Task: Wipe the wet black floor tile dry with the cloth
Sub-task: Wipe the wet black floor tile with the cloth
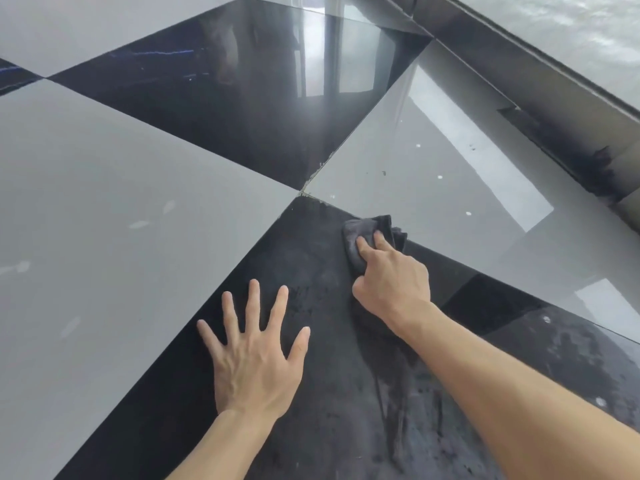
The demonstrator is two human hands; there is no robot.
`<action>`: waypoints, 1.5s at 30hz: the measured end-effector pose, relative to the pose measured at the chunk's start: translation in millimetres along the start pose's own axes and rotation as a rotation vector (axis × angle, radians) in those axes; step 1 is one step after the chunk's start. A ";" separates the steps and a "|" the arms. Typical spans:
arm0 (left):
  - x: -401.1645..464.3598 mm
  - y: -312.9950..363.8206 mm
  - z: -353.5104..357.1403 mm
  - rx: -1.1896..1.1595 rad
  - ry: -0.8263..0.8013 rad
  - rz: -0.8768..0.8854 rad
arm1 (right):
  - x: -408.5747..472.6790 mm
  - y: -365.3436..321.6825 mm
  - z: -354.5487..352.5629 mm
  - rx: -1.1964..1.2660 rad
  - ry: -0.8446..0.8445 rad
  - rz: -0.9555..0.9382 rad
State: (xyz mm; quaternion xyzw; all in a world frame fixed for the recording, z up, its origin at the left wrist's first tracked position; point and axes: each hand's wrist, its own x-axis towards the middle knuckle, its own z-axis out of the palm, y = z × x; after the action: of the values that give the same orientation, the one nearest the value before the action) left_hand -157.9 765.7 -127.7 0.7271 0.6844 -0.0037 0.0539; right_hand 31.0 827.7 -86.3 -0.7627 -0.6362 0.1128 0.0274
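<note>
A black floor tile [322,258] fills the lower middle of the head view, with dull wet streaks and droplets across it. My right hand [391,278] grips a dark grey cloth [363,230] and presses it onto the tile near its far right edge, close to the corner where the tiles meet. My left hand [256,355] lies flat on the same tile with fingers spread, holding nothing. More wet patches show under and right of my right forearm.
Grey tiles [104,220] lie to the left and to the right [467,188], another black tile [249,98] beyond. A dark skirting and wall base [554,109] runs along the upper right.
</note>
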 end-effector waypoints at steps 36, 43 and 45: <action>-3.4 -20.2 1.0 -0.114 0.084 -0.111 | 33.8 -48.9 2.9 0.018 -0.062 -0.019; -3.7 -17.6 -2.8 -0.117 0.093 -0.114 | -15.8 -39.2 7.9 0.006 -0.059 -0.055; -4.0 -17.9 -4.4 -0.122 0.098 -0.112 | -30.9 -37.6 10.7 -0.024 -0.068 -0.078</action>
State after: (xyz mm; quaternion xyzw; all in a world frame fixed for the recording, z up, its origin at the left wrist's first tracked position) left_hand -176.2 763.0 -124.3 0.6824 0.7247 0.0708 0.0643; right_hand -12.5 803.5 -85.5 -0.7333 -0.6674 0.1297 0.0011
